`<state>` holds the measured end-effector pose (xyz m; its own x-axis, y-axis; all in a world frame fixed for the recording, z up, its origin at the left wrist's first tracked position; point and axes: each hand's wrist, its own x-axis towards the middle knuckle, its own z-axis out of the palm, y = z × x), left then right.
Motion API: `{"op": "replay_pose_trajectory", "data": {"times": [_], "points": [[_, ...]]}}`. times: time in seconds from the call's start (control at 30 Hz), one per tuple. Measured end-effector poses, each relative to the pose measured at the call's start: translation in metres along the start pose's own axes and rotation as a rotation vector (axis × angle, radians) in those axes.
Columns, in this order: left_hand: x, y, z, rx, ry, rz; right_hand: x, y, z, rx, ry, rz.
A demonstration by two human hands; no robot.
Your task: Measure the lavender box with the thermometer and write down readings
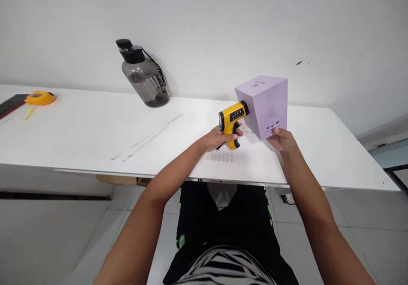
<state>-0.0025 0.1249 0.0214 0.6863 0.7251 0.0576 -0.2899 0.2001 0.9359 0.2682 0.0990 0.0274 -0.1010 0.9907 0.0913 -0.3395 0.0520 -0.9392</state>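
Head view: a yellow-and-black thermometer gun (231, 115) was in my left hand (220, 138) above the white table (318, 142), its nozzle pointed at the side of a lilac box (269, 106). Those left fingers were wrapped closely around the handle, with some of the fingertips showing past its front edge. The nozzle stood right up against the box's side; whether the two touched, I could not tell.

My right hand (282, 139) held the box by its lower front edge, the thumb pressed on the printed face and the other fingers partly hidden below and behind. Small purple motifs ran along the bottom of that face, and a small design marked the top. I could not tell whether the box rested on the table at any point.

Below the gun, rows of grey print (219, 155) showed on the white surface. Dark streaks (149, 135) crossed the table to the left, and beyond them a grey see-through bottle (146, 81) with a black cap and strap stood near the wall (204, 34). At the far left, a yellow tape measure (43, 98) lay beside a dark flat object (12, 104). My black trousers (223, 229) and striped top (226, 268) filled the foreground.
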Motion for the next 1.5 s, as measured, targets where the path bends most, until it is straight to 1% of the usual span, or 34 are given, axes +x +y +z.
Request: {"op": "replay_pose_trajectory", "data": {"times": [0.13, 0.23, 0.53, 0.7, 0.97, 1.07, 1.27, 1.4, 1.5], "points": [[0.0001, 0.0017, -0.0004, -0.068, -0.018, -0.041, 0.0005, 0.0023, -0.0032, -0.024, -0.012, -0.003], [0.0, 0.0027, -0.0009, -0.093, -0.021, -0.04, 0.0005, 0.0037, -0.0028, -0.028, -0.021, 0.009], [-0.0017, 0.0059, -0.0013, -0.099, -0.015, -0.052, 0.001, 0.0042, -0.001, -0.018, -0.053, -0.005], [-0.0024, 0.0081, -0.0022, -0.08, -0.027, -0.061, 0.0002, 0.0032, -0.0005, 0.011, -0.051, -0.013], [-0.0017, 0.0077, -0.0006, -0.111, -0.02, -0.068, -0.0003, 0.0034, 0.0004, 0.02, -0.041, -0.003], [-0.0017, 0.0075, 0.0008, -0.134, -0.02, -0.068, 0.0003, 0.0045, -0.0004, 0.027, -0.026, -0.001], [-0.0023, 0.0086, 0.0023, -0.149, -0.006, -0.062, 0.0014, 0.0065, -0.0047, 0.004, -0.058, -0.001], [-0.002, 0.0075, 0.0016, -0.099, -0.016, -0.043, 0.0015, 0.0065, -0.0053, 0.013, -0.072, 0.02], [-0.0016, 0.0068, 0.0026, 0.056, 0.033, 0.039, 0.0002, 0.0055, -0.0007, 0.043, -0.065, 0.011]]}}
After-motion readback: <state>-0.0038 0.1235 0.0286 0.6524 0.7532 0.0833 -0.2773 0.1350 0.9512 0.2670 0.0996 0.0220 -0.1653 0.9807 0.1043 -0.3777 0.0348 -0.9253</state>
